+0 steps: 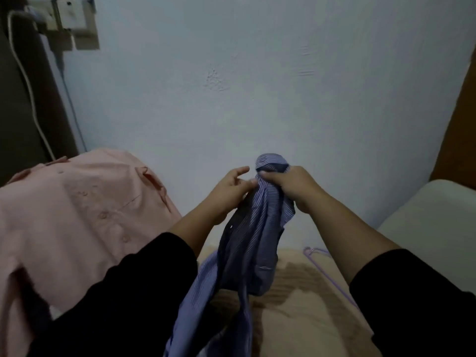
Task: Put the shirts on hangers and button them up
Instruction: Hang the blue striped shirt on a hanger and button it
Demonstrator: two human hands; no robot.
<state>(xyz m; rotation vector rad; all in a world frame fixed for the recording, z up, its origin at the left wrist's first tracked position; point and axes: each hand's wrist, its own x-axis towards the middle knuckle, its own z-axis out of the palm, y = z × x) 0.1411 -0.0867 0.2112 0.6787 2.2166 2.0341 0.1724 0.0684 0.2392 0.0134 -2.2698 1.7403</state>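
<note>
A blue striped shirt (253,243) hangs bunched in front of me, held up above the bed. My right hand (289,185) grips its top, near the collar. My left hand (231,189) pinches the fabric just left of that with thumb and fingers. A pink shirt (77,215) lies at the left with its front buttoned; whether a hanger is inside it I cannot tell. A thin purple hanger (323,264) lies on the bed at the right, below my right forearm.
A beige blanket (304,318) covers the bed. A white pillow (432,220) sits at the right against a wooden headboard (458,140). The pale blue wall (231,86) is close ahead. A socket with cables (64,19) is at the upper left.
</note>
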